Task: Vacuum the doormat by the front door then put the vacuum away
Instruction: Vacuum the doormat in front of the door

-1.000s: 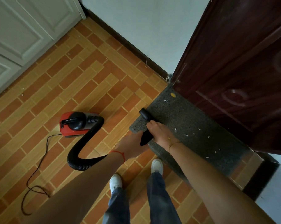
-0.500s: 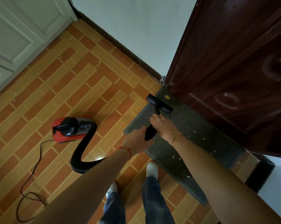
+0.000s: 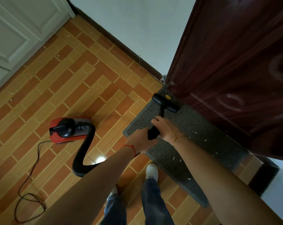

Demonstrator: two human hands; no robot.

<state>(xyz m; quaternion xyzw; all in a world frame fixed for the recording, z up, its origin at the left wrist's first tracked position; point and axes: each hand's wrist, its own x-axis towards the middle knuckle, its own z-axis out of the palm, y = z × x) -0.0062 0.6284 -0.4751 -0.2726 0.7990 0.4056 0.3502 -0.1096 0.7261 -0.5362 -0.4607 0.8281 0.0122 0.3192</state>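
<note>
A grey doormat [image 3: 194,132] lies along the foot of the dark red front door [image 3: 235,70], dotted with white scraps. The black nozzle [image 3: 166,103] of the vacuum sits at the mat's far left corner, beside a small yellow spot [image 3: 168,96]. My right hand [image 3: 164,129] grips the black wand [image 3: 155,129] from the right. My left hand [image 3: 140,140] holds the wand's lower end from the left. A black ribbed hose [image 3: 84,153] curves back to the red and black vacuum body [image 3: 66,129] on the tiled floor.
The vacuum's black power cord [image 3: 28,184] loops over the orange tiled floor [image 3: 72,78] at lower left. A white panelled door [image 3: 15,30] stands at upper left, a pale wall with dark skirting behind. My white shoe [image 3: 152,171] stands at the mat's near edge.
The nozzle has slid from the mat's near left edge up to its far left corner by the door. Both hands followed it forward, and my view shifted slightly.
</note>
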